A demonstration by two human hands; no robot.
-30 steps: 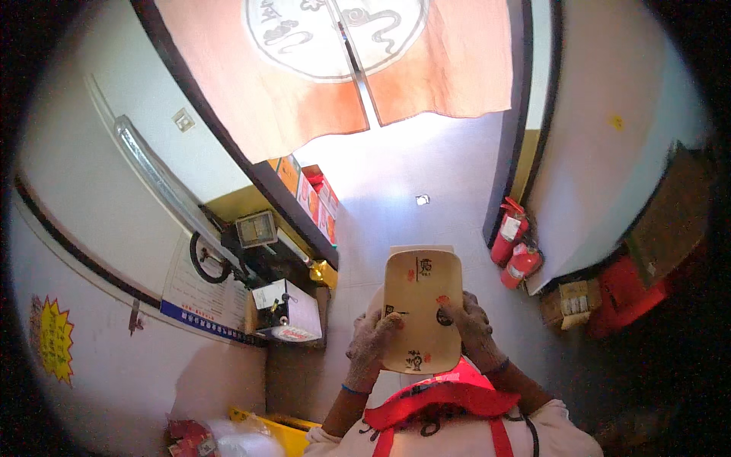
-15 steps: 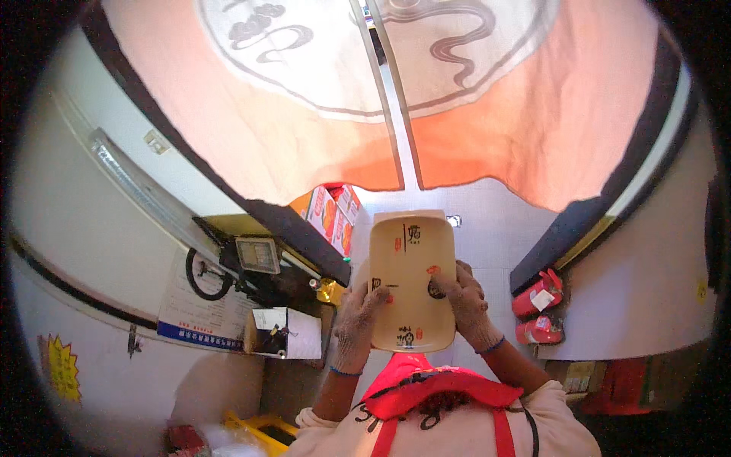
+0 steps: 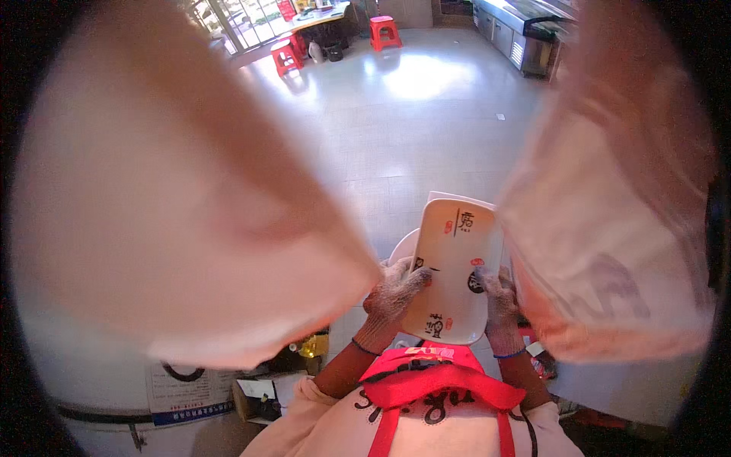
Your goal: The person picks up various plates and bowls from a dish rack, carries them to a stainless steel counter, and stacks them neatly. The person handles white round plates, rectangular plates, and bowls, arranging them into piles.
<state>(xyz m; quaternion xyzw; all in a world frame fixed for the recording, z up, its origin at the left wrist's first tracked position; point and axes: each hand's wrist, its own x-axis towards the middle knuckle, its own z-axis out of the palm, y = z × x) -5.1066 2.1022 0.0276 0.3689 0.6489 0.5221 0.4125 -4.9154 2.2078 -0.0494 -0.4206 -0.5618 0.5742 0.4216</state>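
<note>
I hold a cream rectangular plate point(image 3: 454, 305) with rounded corners and black and red markings in front of my chest. Another pale edge shows behind its far end, so more than one piece may be stacked here. My left hand point(image 3: 396, 293), in a knitted work glove, is closed on the plate's left side with the thumb on top. On the opposite side my right hand point(image 3: 500, 301), gloved too, grips the edge the same way; the fingers of both hands are partly hidden underneath. A pale round rim point(image 3: 406, 247) shows beyond my left hand; its kind is unclear.
Two cloth door-curtain panels hang close on either side, the left one point(image 3: 190, 228) blurred and the right one point(image 3: 617, 236) near my right arm. Beyond lies a tiled floor point(image 3: 426, 145) with red stools point(image 3: 385, 33), a table point(image 3: 316, 17) and a metal counter point(image 3: 518, 38).
The curtain panels have parted to the sides, opening the view of the room beyond. The plate, still in both hands, has shifted right and tilted slightly in view.
</note>
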